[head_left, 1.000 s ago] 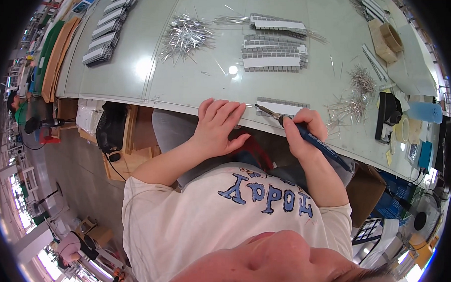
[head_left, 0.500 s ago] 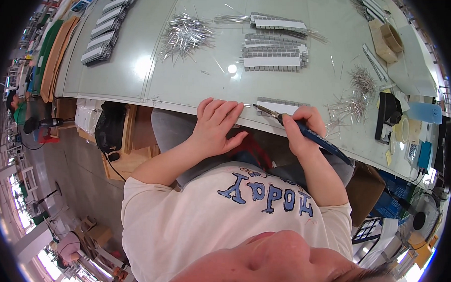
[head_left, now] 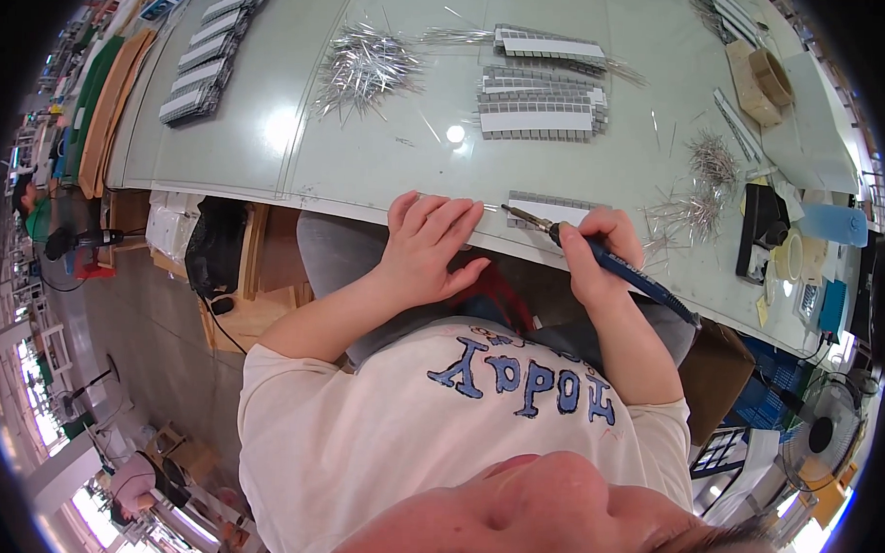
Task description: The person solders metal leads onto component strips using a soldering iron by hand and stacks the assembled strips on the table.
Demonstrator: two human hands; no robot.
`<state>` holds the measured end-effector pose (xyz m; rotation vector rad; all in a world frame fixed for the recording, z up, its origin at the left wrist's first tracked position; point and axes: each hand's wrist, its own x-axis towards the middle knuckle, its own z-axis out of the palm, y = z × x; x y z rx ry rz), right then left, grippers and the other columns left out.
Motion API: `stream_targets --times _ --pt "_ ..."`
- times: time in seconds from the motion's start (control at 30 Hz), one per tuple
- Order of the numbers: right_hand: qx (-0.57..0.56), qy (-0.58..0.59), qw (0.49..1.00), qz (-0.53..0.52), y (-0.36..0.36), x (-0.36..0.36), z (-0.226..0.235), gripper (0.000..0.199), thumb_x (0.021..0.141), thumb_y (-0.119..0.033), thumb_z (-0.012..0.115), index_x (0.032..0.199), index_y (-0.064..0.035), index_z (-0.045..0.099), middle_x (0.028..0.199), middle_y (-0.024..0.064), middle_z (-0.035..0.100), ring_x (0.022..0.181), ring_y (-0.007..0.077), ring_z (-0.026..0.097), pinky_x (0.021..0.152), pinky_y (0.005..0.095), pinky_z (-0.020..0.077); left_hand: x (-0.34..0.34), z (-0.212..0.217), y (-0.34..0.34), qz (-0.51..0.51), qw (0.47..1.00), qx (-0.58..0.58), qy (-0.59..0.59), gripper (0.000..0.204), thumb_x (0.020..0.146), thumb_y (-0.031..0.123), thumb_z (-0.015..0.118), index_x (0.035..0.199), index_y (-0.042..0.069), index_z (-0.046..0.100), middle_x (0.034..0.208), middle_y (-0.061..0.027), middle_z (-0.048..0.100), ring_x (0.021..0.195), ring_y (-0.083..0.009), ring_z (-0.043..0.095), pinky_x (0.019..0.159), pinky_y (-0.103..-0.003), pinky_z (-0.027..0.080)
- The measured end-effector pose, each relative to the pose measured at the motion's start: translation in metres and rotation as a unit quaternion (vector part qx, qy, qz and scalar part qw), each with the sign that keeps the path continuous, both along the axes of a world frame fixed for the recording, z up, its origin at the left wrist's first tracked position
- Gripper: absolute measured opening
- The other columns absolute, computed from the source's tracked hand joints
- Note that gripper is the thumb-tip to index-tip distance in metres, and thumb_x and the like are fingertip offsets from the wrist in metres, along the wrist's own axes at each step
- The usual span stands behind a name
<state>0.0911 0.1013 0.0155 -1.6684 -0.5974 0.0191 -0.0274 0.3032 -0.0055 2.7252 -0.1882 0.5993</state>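
Observation:
In my right hand [head_left: 595, 262] is a soldering iron [head_left: 626, 270] with a dark blue handle, gripped like a pen. Its metal tip points left, just off the left end of a grey segmented strip [head_left: 552, 199] with a white band, which lies at the near table edge. My left hand [head_left: 424, 239] rests palm down over that edge, fingers stretched out and thumb apart. A thin, bright wire-like piece [head_left: 491, 207] shows between its fingertips and the iron's tip. Whether the fingers press on the other end of that piece is hidden.
Piles of thin silvery pins lie at the table's far left [head_left: 372, 64] and right [head_left: 704, 188]. Several similar strips are stacked beyond my hands [head_left: 541, 114] and at the far left [head_left: 204, 73]. A blue bottle [head_left: 834, 222] and tape roll [head_left: 787, 257] stand at right.
The iron and my right hand have shifted very slightly to the right. My left hand keeps almost the same place.

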Motion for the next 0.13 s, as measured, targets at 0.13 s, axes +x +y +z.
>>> stream_targets --times 0.13 --pt "-0.032 0.023 0.999 -0.002 0.0004 -0.0017 0.0011 0.021 0.075 -0.009 0.072 0.075 -0.0078 0.051 0.064 0.0022 0.054 0.057 0.0104 0.046 0.053 0.0255 0.0386 0.0 0.0003 -0.0007 0.003 1.0 0.005 0.002 0.063 0.069 0.036 0.071 0.123 0.008 0.056 0.12 -0.0047 0.05 0.109 -0.0235 0.044 0.1 -0.045 0.026"
